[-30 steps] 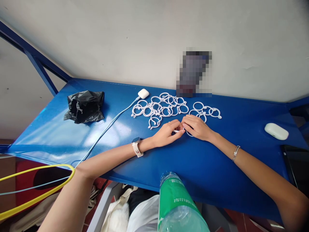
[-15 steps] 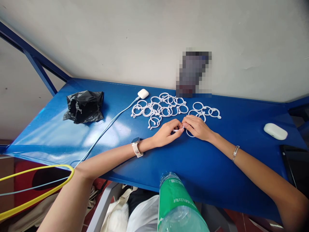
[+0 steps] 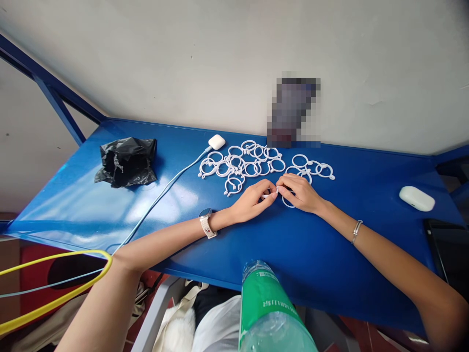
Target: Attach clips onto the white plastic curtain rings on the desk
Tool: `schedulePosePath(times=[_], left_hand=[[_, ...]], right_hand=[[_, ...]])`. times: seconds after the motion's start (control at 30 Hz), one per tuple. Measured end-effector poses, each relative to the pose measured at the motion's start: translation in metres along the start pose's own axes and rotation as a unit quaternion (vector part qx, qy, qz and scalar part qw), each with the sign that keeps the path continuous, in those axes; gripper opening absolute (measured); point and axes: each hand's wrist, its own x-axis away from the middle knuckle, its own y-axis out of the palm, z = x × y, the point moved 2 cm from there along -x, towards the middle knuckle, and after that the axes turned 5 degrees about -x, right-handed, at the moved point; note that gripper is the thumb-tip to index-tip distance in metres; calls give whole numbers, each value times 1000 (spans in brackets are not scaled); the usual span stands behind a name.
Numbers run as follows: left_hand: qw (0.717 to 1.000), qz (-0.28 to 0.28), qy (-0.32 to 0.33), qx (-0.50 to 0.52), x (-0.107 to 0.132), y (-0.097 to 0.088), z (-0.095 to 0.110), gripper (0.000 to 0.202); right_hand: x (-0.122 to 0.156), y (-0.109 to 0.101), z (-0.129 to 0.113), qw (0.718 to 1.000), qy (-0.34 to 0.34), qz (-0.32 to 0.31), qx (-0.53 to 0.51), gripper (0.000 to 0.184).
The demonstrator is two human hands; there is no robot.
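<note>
Over the middle of the blue table, my left hand is closed on a white curtain ring, most of it hidden by the fingers. My right hand meets it fingertip to fingertip, its thumb and fingers pinched at the ring's end. A second white ring shows partly beneath the right hand. Beyond the hands lies a larger cluster of white curtain rings with small eyelets. A smaller group of the same rings lies past my right hand.
A crumpled black plastic bag lies at the left. A white charger with a pale blue cable is at the back. On the right are a white earbud case and a black device. A green-labelled bottle stands up close in front.
Almost nothing differs. Both hands stay together around the ring, with only a slight shift of the fingers and of the camera view.
</note>
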Motion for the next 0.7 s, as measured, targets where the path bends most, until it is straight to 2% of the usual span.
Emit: schedulePosePath(times=[0.4,0.7], left_hand=[[1000,2,9,0,0,0,0,27],[1000,7,19,-5,-1,1,-1,27]], right_hand=[[0,-1,-2,999,-19,35,8,23],[-1,1,0,999,-24,22,13,24]])
